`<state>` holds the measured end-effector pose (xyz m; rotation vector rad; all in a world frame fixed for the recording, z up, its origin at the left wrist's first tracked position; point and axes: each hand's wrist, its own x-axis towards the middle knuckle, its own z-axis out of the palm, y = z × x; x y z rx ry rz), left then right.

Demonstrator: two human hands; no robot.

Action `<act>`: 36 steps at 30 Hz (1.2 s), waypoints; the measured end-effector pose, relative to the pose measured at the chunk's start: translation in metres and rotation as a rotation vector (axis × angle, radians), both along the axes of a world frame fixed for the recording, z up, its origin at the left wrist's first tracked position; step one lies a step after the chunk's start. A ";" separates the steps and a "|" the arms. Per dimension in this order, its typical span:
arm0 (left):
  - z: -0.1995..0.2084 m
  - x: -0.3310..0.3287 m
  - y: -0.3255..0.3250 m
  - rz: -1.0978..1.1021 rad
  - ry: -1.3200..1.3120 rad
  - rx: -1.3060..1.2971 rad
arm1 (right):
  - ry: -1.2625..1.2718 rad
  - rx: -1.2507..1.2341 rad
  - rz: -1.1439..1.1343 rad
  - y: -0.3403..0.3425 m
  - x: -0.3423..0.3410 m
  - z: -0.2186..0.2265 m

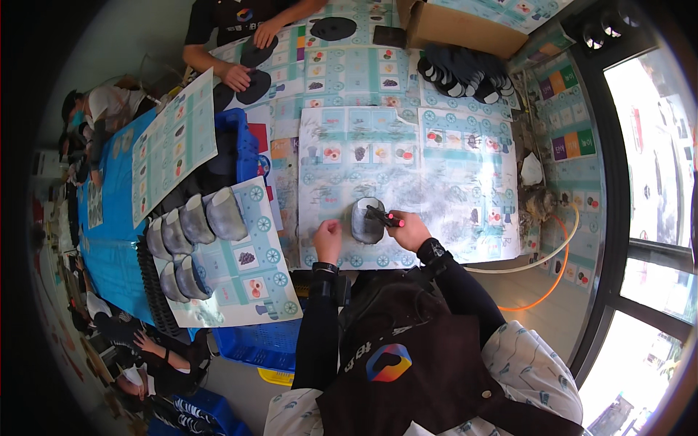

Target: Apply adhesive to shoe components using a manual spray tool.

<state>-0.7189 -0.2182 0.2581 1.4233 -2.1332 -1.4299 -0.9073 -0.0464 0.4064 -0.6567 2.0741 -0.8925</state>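
Well, the right hand (411, 231) is holding a black tool (379, 215) with pink bits, its grip wrapping around it. The gray curved piece (366, 229) is sitting on the bench (454, 218), in the middle of the frame. Beside it, the left hand (327, 238) is curling; I'm not telling if it's holding anything. Steadying the piece and going gently would likely be helping.

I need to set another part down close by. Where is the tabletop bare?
The printed sheets are bare beyond the grey piece, short of the black pile, and to the right of the right hand. It is crowded on the left, where curved grey pieces sit on another sheet near the blue crate.
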 end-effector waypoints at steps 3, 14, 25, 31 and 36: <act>0.006 -0.012 0.002 -0.004 0.023 0.023 | -0.008 0.011 0.107 0.002 -0.007 0.003; 0.032 -0.040 0.022 -0.107 -0.069 -0.075 | 0.104 0.072 0.089 0.016 -0.024 0.008; 0.054 -0.049 0.031 -0.140 -0.076 -0.105 | 0.146 0.108 -0.018 0.017 -0.035 0.007; 0.057 -0.047 0.033 -0.111 -0.067 -0.048 | 0.139 0.133 0.002 0.033 -0.029 0.006; 0.067 -0.049 0.037 -0.138 -0.103 -0.092 | 0.129 0.168 0.031 0.049 -0.013 -0.005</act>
